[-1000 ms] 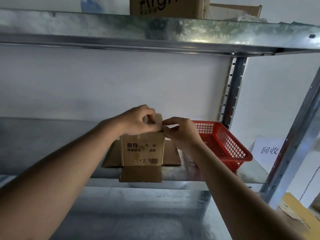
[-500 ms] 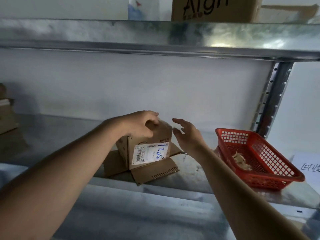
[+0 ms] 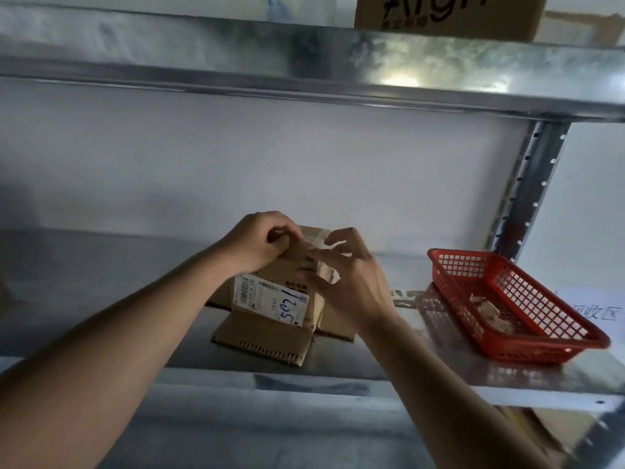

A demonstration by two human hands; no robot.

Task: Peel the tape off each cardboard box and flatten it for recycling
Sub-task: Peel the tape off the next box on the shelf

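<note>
Matt corrugated cardboard box [image 3: 270,319], glossy galvanised metal shelf [image 3: 372,370], red plastic basket [image 3: 507,299]

Galvanised metal shelving [image 3: 439,377] stands against a plain white wall [image 3: 270,164].

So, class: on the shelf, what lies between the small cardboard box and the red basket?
In the head view, only bare metal shelf lies between the cardboard box and the red basket, crossed by the right hand and forearm.
</note>
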